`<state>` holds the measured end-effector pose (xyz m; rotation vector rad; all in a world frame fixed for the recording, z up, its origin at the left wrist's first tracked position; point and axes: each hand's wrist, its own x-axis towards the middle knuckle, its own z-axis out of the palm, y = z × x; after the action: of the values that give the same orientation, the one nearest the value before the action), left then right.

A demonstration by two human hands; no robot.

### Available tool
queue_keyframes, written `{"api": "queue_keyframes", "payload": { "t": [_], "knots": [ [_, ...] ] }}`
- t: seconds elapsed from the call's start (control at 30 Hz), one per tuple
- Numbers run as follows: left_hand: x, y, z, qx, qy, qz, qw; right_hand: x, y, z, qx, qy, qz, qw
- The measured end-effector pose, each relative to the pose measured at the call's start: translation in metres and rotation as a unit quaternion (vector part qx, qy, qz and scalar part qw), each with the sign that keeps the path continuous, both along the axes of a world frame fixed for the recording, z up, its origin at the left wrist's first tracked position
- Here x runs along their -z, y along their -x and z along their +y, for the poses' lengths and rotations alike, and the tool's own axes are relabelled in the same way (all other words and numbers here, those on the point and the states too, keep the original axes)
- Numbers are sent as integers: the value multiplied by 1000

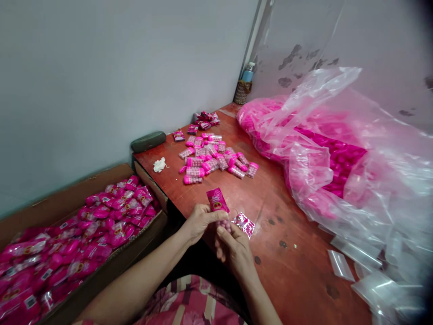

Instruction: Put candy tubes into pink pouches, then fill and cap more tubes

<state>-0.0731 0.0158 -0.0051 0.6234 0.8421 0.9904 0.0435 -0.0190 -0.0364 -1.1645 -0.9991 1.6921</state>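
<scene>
Between thumb and fingers, my left hand (199,222) grips a printed pink packet (217,199) near the table's front edge. My right hand (237,249) is closed on a small clear tube of pink balls (223,223), held at the packet's lower end. Whether the tube is inside the packet or against it, I cannot tell. Another shiny pink packet (245,224) lies flat on the table just beyond my right hand. Farther back is a loose heap of clear tubes with pink caps (208,155), filled with pink balls.
At left, a cardboard box (111,174) holds many filled pink packets. A large clear bag (304,158) of pink pieces covers the table's right side, with clear plastic sleeves (340,265) nearby. Toward the wall are pink packets (206,119), a dark case (148,141) and crumpled white tissue (160,165).
</scene>
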Motion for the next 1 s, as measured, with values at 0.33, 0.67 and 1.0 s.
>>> {"api": "queue_keyframes", "payload": {
  "t": [0.33, 0.67, 1.0],
  "knots": [
    [9, 8, -6, -14, 31, -10, 999, -5, -2, -3, -18, -2, 135, 991],
    [0, 30, -25, -66, -2, -95, 993, -12, 9, 7, 33, 10, 79, 996],
    [11, 27, -18, -115, -234, 322, 910, -22, -78, 16, 163, -42, -29, 985]
  ]
}}
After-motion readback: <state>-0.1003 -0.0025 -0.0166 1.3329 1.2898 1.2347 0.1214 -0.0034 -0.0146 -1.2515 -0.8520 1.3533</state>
